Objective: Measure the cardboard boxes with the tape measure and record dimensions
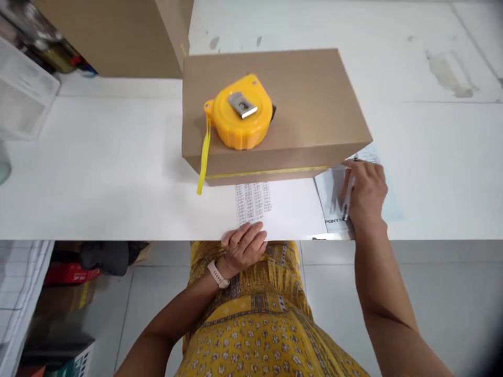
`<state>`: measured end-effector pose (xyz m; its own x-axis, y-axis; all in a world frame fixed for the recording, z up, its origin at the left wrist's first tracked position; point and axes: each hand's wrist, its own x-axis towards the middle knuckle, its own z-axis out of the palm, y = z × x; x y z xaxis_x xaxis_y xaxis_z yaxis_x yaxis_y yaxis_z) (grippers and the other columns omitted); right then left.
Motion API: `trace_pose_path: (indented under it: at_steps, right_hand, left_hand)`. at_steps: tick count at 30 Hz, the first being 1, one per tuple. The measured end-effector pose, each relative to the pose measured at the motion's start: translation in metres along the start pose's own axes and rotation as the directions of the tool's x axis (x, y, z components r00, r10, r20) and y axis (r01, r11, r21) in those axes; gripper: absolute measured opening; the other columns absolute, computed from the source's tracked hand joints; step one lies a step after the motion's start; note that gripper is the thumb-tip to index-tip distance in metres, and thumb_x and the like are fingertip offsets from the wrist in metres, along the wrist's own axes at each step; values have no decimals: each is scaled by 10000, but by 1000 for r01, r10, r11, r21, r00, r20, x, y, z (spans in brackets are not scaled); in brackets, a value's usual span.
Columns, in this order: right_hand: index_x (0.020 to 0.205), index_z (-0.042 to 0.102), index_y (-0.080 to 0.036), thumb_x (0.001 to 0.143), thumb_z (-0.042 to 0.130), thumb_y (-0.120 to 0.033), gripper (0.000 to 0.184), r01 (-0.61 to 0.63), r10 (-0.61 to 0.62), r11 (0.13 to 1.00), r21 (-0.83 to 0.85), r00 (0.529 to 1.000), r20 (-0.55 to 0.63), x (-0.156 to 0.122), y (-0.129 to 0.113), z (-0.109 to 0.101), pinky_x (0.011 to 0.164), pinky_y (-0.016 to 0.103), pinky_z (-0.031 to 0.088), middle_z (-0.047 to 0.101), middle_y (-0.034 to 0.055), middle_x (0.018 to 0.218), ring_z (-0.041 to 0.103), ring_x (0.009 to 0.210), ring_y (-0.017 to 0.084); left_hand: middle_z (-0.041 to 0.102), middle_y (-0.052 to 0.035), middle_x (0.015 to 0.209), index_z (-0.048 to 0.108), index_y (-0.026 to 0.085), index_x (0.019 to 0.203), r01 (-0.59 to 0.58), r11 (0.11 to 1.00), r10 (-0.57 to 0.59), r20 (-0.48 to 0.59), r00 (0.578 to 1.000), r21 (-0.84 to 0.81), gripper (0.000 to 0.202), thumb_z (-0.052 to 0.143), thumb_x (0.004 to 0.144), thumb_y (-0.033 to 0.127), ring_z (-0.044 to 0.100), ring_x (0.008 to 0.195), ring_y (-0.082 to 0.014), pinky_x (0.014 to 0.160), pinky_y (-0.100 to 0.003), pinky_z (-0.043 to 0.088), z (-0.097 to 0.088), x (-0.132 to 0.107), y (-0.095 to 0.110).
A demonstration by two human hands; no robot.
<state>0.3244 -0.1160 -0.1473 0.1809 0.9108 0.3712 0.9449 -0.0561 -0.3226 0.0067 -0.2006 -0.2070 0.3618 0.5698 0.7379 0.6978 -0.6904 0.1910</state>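
Note:
My right hand point(369, 191) grips a clear-barrelled pen point(348, 196) beside the front right corner of a closed cardboard box point(306, 99). Beneath that hand lie a dark printed leaflet point(332, 196) and a pale blue sheet point(389, 201), both partly covered. At the table's front edge, my left hand point(245, 243) rests with loosely bent fingers on a white paper point(294, 209) bearing columns of handwriting. The paper's far side runs out of sight under the box. On top of the box sits a yellow tape measure point(241, 118), its yellow strap point(203, 157) hanging over the front.
A larger cardboard box point(113, 36) stands at the back left. Near it is a translucent plastic bin point(23, 89). The white table point(98, 173) ends just before my body. Boxes and a dark item point(104, 256) lie below at the left.

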Motion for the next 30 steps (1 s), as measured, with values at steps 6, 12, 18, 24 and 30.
trace_pose_path:
  at_steps: [6, 12, 18, 24, 30]
  right_hand:
    - [1374, 617, -203, 855, 391, -11, 598, 70, -71, 994, -82, 997, -15, -3, 18, 16, 923, 441, 512, 736, 129, 1176, 650, 1081, 298]
    - [1389, 602, -189, 917, 408, -98, 518, 7, -11, 1000, -26, 986, -164, -7, 21, 17, 781, 406, 536, 772, 116, 1110, 680, 1023, 298]
    - [1271, 652, -180, 988, 444, -191, 351, -33, 65, 996, 78, 893, -445, -8, 15, 12, 752, 416, 566, 789, 115, 1038, 714, 908, 271]
    - [1136, 699, -228, 962, 571, -235, 216, 140, 64, 959, 244, 737, -673, -1, -28, -35, 792, 437, 595, 770, 114, 1063, 719, 981, 272]
    - [1005, 713, -229, 999, 462, -630, 472, -161, -90, 384, 909, 973, 211, 36, -120, -107, 584, 316, 580, 753, 89, 980, 682, 757, 190]
  left_hand:
    - [757, -119, 1154, 639, 194, 1145, 175, 970, -169, 48, 984, -169, 239, 634, 907, 211, 666, 1105, -278, 952, -453, 500, -40, 39, 15]
    - [679, -99, 1295, 568, 264, 1284, 122, 992, -125, -225, 966, -26, 456, 722, 863, 180, 628, 1197, -281, 1027, -478, 476, -78, 144, -35]
    - [659, -156, 1308, 486, 213, 1405, 364, 931, -363, 50, 930, -22, 779, 845, 756, 452, 613, 1221, -369, 1064, -557, 441, -61, 213, -69]
    - [705, -73, 1066, 488, 246, 1333, 565, 586, -530, 253, 810, -581, 645, 755, 818, 529, 700, 875, -229, 798, -380, 556, -73, 226, -62]
    - [725, -62, 957, 665, 195, 1169, 643, 151, -457, 523, 719, -751, 517, 647, 834, 588, 688, 746, -210, 617, -302, 522, -94, 250, -36]
